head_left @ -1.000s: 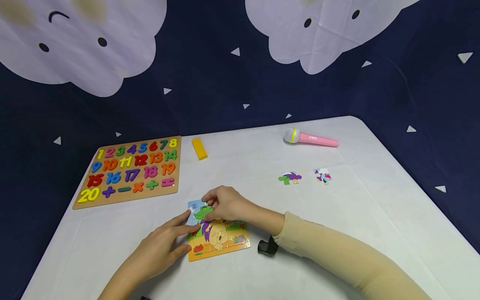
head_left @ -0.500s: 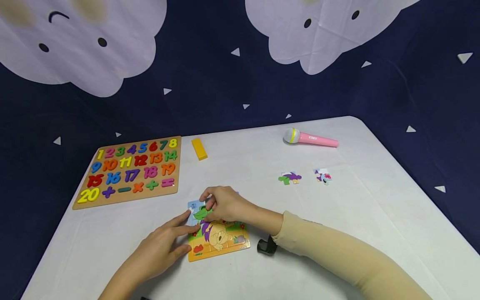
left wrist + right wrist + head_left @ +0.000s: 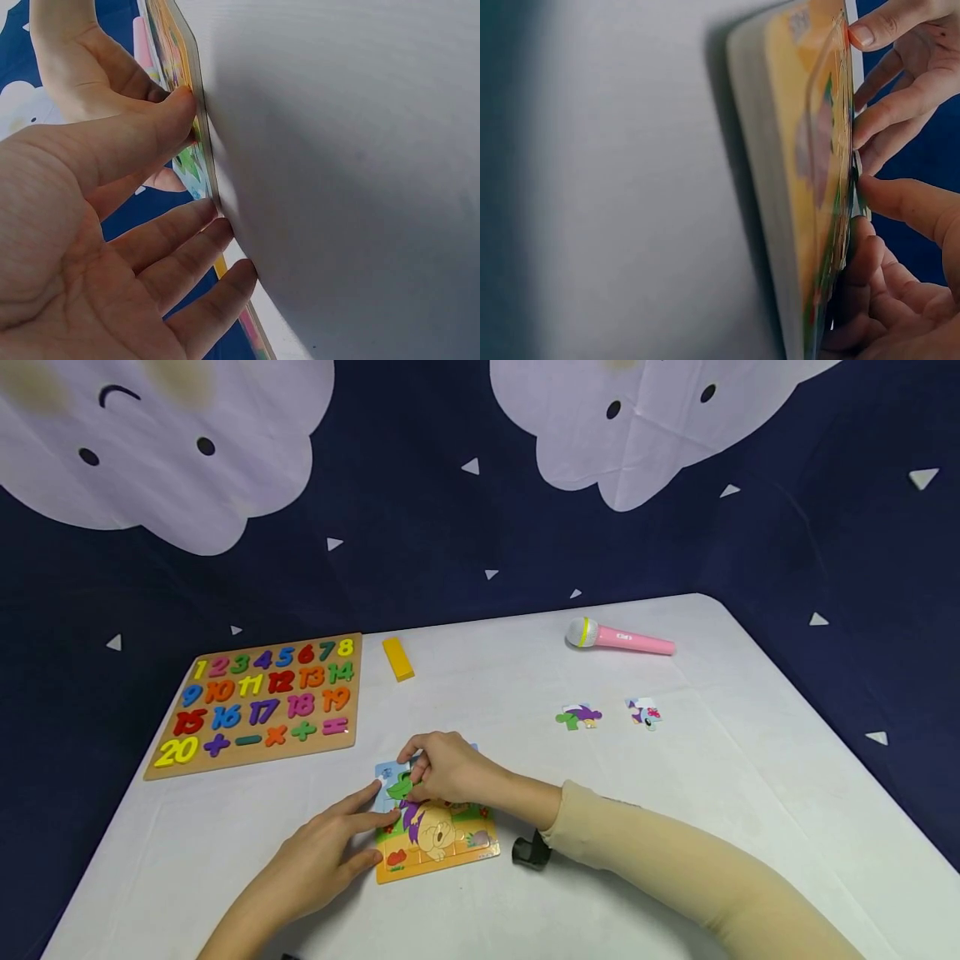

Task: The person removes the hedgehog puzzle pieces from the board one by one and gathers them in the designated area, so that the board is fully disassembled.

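A jigsaw puzzle board [image 3: 438, 862] with a cartoon animal picture lies flat on the white table. Along its left edge rest the fingers of my left hand [image 3: 318, 852], spread and fairly straight; the left wrist view shows the thumb [image 3: 176, 112] on the board's border. Over the board's upper part, my right hand [image 3: 453, 768] pinches a green puzzle piece [image 3: 399, 787] between thumb and finger. That hand hides much of the picture's top right. In the right wrist view, the right thumb [image 3: 900, 199] meets the piece close over the board.
Two loose puzzle pieces, one purple and green [image 3: 579, 717], one with a bird's eye [image 3: 643, 713], lie to the right. Behind are a pink toy microphone [image 3: 633, 641], a yellow block [image 3: 398, 659] and a number board [image 3: 255, 703]. Something black [image 3: 531, 852] sits by the right wrist.
The right hand has shifted slightly left, and the green piece has moved a little left with it. The left hand stays in place on the board's edge.
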A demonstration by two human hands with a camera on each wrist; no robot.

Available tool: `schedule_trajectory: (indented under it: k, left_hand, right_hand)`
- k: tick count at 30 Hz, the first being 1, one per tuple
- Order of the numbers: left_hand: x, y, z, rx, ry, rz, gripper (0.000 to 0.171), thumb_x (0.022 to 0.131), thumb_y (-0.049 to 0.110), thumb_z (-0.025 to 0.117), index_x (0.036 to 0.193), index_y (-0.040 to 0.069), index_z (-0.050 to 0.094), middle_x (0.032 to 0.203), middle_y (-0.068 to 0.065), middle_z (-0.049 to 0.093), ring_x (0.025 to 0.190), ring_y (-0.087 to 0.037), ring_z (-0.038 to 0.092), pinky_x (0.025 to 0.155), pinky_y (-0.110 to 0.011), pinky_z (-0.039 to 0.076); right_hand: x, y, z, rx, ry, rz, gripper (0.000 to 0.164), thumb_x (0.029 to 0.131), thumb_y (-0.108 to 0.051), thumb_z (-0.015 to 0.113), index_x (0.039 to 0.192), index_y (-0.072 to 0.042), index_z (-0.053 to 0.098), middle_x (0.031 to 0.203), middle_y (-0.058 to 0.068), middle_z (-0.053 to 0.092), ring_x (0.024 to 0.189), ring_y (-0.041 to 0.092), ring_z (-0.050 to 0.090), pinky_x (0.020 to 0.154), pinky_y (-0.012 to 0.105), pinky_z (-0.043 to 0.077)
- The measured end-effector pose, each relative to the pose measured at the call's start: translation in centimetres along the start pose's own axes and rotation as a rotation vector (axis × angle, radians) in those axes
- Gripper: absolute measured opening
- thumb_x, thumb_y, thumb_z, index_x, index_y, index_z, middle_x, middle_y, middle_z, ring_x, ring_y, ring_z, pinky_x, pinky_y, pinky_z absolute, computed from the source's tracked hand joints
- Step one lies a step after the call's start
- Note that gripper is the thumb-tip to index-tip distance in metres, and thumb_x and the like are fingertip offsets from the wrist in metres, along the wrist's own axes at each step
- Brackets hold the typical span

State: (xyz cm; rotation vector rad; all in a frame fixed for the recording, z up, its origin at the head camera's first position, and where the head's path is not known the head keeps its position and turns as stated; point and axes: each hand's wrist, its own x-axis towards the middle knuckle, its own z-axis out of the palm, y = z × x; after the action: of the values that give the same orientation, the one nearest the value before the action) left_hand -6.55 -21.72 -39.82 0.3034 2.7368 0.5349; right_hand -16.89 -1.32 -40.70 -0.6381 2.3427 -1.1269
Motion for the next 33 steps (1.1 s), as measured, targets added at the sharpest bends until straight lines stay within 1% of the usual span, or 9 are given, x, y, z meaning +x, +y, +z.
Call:
schedule_trajectory:
  k: [8,10,14,17,24,33]
  left_hand:
    - [0.0,0.1,0.1,-0.018,0.012,0.017,0.048,0.092,0.023,0.086,0.138,0.03,0.075,0.172,-0.008,0.043,0.154,-0.043,0.047,0.114,-0.072,0.047]
    - [0.0,0.1,0.1,-0.018,0.014,0.015,0.047,0.092,0.023,0.086,0.137,0.031,0.075,0.172,-0.008,0.043,0.154,-0.043,0.047,0.114,-0.072,0.046]
    - [-0.1,0.1,0.1,-0.015,0.02,0.012,0.048,0.092,0.023,0.086,0.137,0.031,0.075,0.172,-0.008,0.043,0.154,-0.042,0.047,0.114,-0.073,0.046]
    - [-0.2,0.1,0.1,-0.017,0.018,0.006,0.048,0.092,0.023,0.086,0.137,0.032,0.075,0.172,-0.007,0.043,0.155,-0.042,0.046,0.115,-0.073,0.045]
    - [-0.1,0.0,0.3,-0.017,0.015,-0.014,0.047,0.092,0.024,0.086,0.136,0.033,0.075,0.172,-0.007,0.043,0.155,-0.042,0.045,0.115,-0.074,0.045]
    - [-0.1,0.0,0.4,-0.014,0.027,-0.021,0.047,0.092,0.026,0.086,0.136,0.035,0.075,0.173,-0.005,0.042,0.156,-0.042,0.044,0.115,-0.073,0.045]
  right_hand:
    - [-0.1,0.4,-0.6,0.0,-0.017,-0.007,0.039,0.087,-0.007,0.089,0.123,-0.005,0.072,0.079,-0.006,0.072,0.065,0.005,0.061,0.06,0.017,0.048]
    - [-0.2,0.6,-0.9,-0.006,-0.021,-0.021,0.039,0.088,-0.007,0.087,0.123,-0.004,0.072,0.081,-0.006,0.072,0.066,0.006,0.061,0.06,0.017,0.05]
    - [-0.4,1.0,-1.8,-0.011,-0.02,-0.054,0.039,0.088,-0.006,0.086,0.124,-0.003,0.072,0.084,-0.004,0.071,0.069,0.007,0.062,0.065,0.017,0.052]
    - [-0.5,1.6,-2.5,-0.022,-0.016,-0.07,0.039,0.087,-0.007,0.088,0.123,-0.003,0.073,0.084,-0.003,0.068,0.07,0.006,0.058,0.068,0.016,0.051]
    - [-0.7,3.1,-4.8,-0.071,0.002,-0.08,0.038,0.086,-0.011,0.091,0.12,-0.005,0.076,0.084,-0.003,0.064,0.071,0.006,0.052,0.068,0.017,0.046]
    - [-1.4,5.3,-8.2,-0.136,0.062,-0.048,0.043,0.084,-0.016,0.092,0.123,-0.006,0.078,0.099,0.002,0.071,0.085,0.01,0.059,0.078,0.021,0.05]
